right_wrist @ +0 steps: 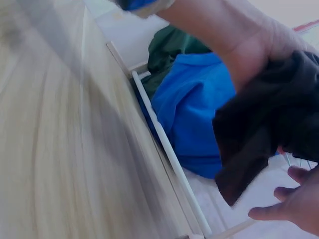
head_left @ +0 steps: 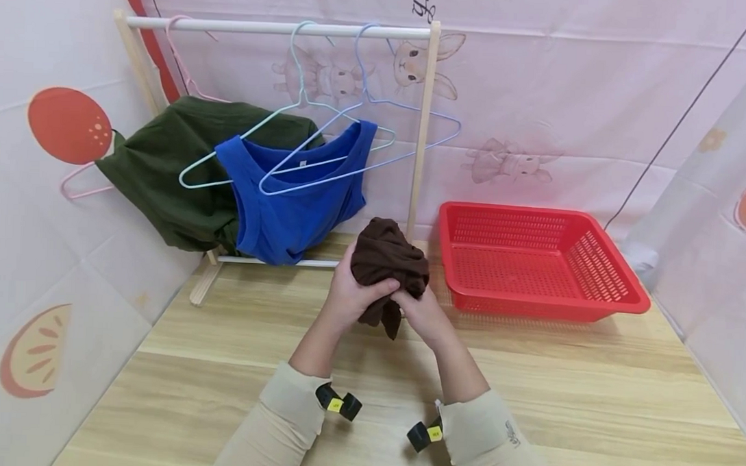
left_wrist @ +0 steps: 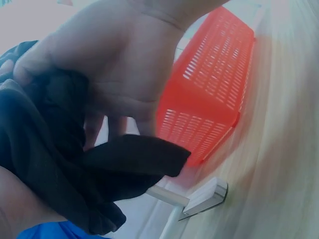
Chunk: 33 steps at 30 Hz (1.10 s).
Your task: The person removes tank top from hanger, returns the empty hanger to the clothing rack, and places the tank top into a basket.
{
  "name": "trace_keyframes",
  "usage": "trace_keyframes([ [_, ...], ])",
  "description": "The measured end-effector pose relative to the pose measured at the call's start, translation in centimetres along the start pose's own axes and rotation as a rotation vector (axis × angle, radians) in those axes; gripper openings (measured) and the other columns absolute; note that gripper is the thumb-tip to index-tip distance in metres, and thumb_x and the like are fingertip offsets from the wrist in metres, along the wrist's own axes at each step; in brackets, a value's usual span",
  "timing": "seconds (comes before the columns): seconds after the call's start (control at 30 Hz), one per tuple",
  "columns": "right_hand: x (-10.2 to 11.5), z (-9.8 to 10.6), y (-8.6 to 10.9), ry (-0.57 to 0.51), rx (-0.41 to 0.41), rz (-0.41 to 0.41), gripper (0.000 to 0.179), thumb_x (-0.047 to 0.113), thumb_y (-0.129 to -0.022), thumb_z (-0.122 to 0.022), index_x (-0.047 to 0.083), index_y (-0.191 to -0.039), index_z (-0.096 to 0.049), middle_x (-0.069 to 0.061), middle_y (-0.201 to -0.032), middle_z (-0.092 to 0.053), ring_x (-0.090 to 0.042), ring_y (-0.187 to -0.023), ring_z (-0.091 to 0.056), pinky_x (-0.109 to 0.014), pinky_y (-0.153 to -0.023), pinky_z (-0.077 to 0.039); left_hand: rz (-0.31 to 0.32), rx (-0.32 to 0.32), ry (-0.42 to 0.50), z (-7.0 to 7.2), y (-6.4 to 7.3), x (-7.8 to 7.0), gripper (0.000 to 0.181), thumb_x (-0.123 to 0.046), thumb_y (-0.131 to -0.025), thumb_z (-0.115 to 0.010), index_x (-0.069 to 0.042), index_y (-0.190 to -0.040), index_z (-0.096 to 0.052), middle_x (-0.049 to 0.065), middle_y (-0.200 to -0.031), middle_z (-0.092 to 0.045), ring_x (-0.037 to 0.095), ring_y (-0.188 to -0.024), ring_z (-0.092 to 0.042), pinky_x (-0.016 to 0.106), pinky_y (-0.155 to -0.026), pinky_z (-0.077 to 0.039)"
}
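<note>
1. Left hand [head_left: 349,295] and right hand [head_left: 424,316], in my head view, pinched a bunched brown cloth [head_left: 386,255] above the table [head_left: 589,398], presumably to keep it gathered. A red basket [head_left: 531,304] stood nearby, its slotted floor showing.
2. Left wrist view: I saw loose cloth ends dangling.
3. Right wrist view: a blue top [right_wrist: 194,112] hung beyond.

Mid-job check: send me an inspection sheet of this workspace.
Surface: wood-grain tabletop.
Job's things: bunched brown cloth held above the table; green garment and blue top on the rack; blue hanger bare; red basket at right.
Clutter: pale bundle by the basket, unidentified.
Hands: left hand and right hand hold the brown cloth.
Cables: thin dark line, can't tell if cable.
Surroundings: pink backdrop, printed rabbits.
</note>
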State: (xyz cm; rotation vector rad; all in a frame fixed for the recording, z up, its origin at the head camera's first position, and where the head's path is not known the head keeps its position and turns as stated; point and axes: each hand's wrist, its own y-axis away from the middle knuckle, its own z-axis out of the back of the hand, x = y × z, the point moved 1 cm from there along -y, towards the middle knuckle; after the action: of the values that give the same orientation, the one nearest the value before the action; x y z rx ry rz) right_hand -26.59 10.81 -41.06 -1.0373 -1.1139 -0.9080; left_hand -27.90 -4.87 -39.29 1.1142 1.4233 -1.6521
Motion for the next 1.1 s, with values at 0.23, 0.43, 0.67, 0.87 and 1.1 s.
trace_keyframes([
  [0.23, 0.1, 0.4, -0.1, 0.005, 0.133, 0.039, 0.043, 0.033, -0.097, -0.06, 0.018, -0.136, -0.049, -0.004, -0.132, -0.053, -0.02, -0.118, -0.052, -0.044, -0.103, -0.042, 0.07, 0.045, 0.062, 0.1, -0.1, -0.3, 0.092, -0.021, -0.071, -0.089, -0.017, -0.147, -0.037, 0.003, -0.143, -0.05, 0.023, -0.128, -0.048, 0.045, -0.112, -0.034],
  [0.43, 0.4, 0.2, -0.2, -0.04, 0.178, 0.109, 0.044, 0.025, -0.098, -0.061, 0.019, -0.139, -0.047, -0.003, -0.135, -0.053, -0.018, -0.121, -0.053, -0.04, -0.107, -0.041, 0.037, 0.001, 0.099, -0.2, -0.1, -0.4, 0.08, -0.005, -0.076, -0.08, -0.015, -0.145, -0.041, 0.007, -0.138, -0.054, 0.023, -0.122, -0.052, 0.043, -0.109, -0.038],
  [0.67, 0.1, -0.1, -0.2, -0.159, 0.179, 0.109, 0.058, 0.023, -0.092, -0.07, 0.018, -0.144, -0.044, -0.004, -0.139, -0.051, -0.017, -0.125, -0.051, -0.037, -0.109, -0.04, -0.005, -0.042, 0.181, 0.0, -0.1, -0.2, 0.071, 0.0, -0.076, -0.076, -0.013, -0.14, -0.047, 0.009, -0.131, -0.058, 0.023, -0.116, -0.055, 0.036, -0.104, -0.043],
  [0.87, -0.4, -0.1, -0.4, -0.158, 0.191, 0.075, 0.075, 0.017, -0.08, -0.081, 0.021, -0.144, -0.043, -0.006, -0.136, -0.054, -0.021, -0.121, -0.054, -0.039, -0.103, -0.045, -0.003, -0.077, 0.335, 0.2, -0.1, -0.5, 0.062, -0.001, -0.079, -0.072, -0.015, -0.135, -0.049, 0.007, -0.126, -0.059, 0.022, -0.113, -0.058, 0.034, -0.097, -0.05],
  [1.1, -1.3, -0.4, -0.6, 0.063, 0.216, -0.002, 0.09, 0.008, -0.069, -0.088, 0.029, -0.144, -0.042, 0.002, -0.136, -0.053, -0.018, -0.119, -0.052, -0.041, -0.103, -0.043, -0.04, -0.084, 0.556, 0.4, -0.1, -1.2, 0.043, 0.0, -0.082, -0.065, -0.016, -0.12, -0.053, 0.004, -0.113, -0.061, 0.018, -0.101, -0.061, 0.031, -0.085, -0.054],
])
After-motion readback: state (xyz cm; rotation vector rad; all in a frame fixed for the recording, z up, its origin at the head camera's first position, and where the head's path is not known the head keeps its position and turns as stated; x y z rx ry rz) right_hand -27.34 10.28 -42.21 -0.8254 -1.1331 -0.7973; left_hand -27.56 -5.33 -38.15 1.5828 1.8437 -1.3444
